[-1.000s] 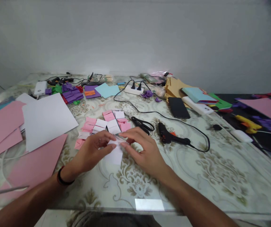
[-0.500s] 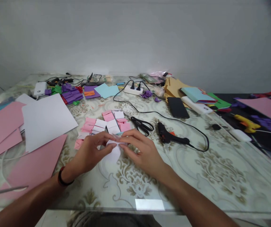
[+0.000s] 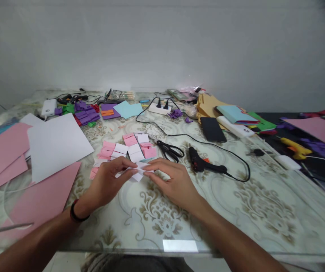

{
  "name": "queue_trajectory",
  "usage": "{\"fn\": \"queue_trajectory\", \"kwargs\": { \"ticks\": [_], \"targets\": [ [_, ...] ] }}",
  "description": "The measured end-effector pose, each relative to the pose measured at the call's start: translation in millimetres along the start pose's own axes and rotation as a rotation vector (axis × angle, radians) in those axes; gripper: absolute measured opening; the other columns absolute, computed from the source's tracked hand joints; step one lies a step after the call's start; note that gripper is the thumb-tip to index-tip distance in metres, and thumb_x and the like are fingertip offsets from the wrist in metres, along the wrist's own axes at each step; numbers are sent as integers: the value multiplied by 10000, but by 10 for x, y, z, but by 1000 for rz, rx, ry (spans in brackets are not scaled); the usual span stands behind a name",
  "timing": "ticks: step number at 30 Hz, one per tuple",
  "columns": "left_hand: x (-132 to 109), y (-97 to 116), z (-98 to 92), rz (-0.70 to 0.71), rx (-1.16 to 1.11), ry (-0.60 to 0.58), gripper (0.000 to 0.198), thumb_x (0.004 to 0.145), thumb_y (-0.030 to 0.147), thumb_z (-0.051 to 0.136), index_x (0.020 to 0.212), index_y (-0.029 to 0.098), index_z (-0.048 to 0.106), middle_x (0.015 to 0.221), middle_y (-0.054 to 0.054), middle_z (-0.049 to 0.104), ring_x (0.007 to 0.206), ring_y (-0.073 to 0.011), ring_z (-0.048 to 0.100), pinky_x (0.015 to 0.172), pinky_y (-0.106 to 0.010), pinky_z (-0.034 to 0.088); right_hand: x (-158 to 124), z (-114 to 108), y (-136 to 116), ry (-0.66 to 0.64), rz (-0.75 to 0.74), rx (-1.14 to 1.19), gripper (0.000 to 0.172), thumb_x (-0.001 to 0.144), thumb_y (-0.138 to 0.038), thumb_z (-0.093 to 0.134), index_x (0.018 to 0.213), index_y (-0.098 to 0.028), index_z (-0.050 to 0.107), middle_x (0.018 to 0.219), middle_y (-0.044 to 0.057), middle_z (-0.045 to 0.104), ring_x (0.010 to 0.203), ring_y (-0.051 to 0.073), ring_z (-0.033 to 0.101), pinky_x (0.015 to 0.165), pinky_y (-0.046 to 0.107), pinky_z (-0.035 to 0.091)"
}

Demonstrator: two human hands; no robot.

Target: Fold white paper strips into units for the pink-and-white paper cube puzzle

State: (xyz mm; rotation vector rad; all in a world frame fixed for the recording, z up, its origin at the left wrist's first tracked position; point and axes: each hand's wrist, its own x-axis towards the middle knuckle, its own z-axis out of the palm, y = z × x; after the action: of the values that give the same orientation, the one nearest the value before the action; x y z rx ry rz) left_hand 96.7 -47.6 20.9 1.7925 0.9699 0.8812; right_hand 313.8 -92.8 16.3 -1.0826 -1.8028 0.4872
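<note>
Between both hands a small folded white paper [image 3: 138, 172] is pinched at its two sides, just above the patterned table. My left hand [image 3: 110, 181] has its thumb and fingers closed on the left edge, and my right hand [image 3: 172, 181] grips the right edge the same way. The fingertips cover part of the folds. Right behind the hands lie folded pink pieces [image 3: 106, 150] and folded white pieces [image 3: 135, 152], set close together. Black scissors [image 3: 170, 151] rest behind my right hand.
White sheet [image 3: 59, 145] and pink sheets [image 3: 45, 196] lie on the left. A black glue gun [image 3: 205, 160] with its cord is right of the scissors. Farther back are a power strip [image 3: 159, 108], a black phone [image 3: 213, 129] and purple folded pieces [image 3: 86, 114].
The white paper's lower part, which hung down as a rounded flap, now shows as a smaller pointed shape. Both hands keep nearly the same place.
</note>
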Motion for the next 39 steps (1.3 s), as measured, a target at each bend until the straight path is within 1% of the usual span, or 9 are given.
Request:
{"fn": "queue_trajectory", "kwargs": {
  "ticks": [5,12,15,19,22,26,32,36,39],
  "targets": [
    [-19,-15,13,-14,-82,2,129,912,309,755,892,183,770,813,-36,754,735,-151,653,676,-265,484,-19,7,-1,72,-10,-7,112,942,-162,709,920,-239,789,976,60,810,899,209,777,813,334,636],
    [-7,-12,65,10,-282,52,104,851,232,802,944,207,761,849,-19,729,776,-137,656,689,-237,511,-47,42,-2,129,-36,-20,126,930,-139,718,936,-243,788,1000,62,811,914,207,779,836,349,635],
    [-18,-2,64,-5,-246,73,143,842,245,812,965,198,756,838,-20,719,778,-140,654,688,-238,506,-54,50,-13,144,-40,-17,128,924,-123,718,938,-234,780,1012,68,808,920,201,777,826,340,633],
    [-46,-32,51,30,-64,89,112,866,274,796,940,193,771,801,-21,719,721,-136,627,665,-252,490,-57,57,-19,160,-58,-48,155,922,-103,697,936,-236,775,1026,73,807,926,205,778,808,338,640],
    [-58,-78,49,75,5,112,106,872,277,795,944,201,780,900,-49,777,807,-166,690,747,-276,541,-53,63,-14,181,-69,-76,177,915,-84,690,928,-235,781,1024,71,813,932,208,783,812,334,644],
    [-57,-99,60,92,-28,137,84,854,267,814,905,207,785,976,-56,809,916,-187,745,872,-286,581,-45,73,-8,179,-55,-75,165,905,-84,723,928,-236,783,954,45,825,926,214,791,835,330,642],
    [-53,-40,62,106,-5,128,93,859,242,800,948,219,787,867,-13,804,785,-142,740,723,-217,576,-41,75,-21,175,-57,-38,120,894,-96,761,926,-211,772,899,24,822,848,182,785,776,273,614],
    [-59,-53,56,170,87,152,62,862,223,796,922,209,793,905,-29,820,828,-157,757,792,-243,588,-38,70,-19,165,-11,-15,118,891,-96,764,911,-212,774,884,13,821,809,169,778,750,261,606],
    [-46,-66,67,149,-28,149,32,839,201,809,866,206,793,934,-38,826,878,-165,768,826,-246,596,-36,68,-10,146,-1,8,132,888,-87,763,903,-217,781,890,12,825,824,173,782,755,262,610]
  ]
}}
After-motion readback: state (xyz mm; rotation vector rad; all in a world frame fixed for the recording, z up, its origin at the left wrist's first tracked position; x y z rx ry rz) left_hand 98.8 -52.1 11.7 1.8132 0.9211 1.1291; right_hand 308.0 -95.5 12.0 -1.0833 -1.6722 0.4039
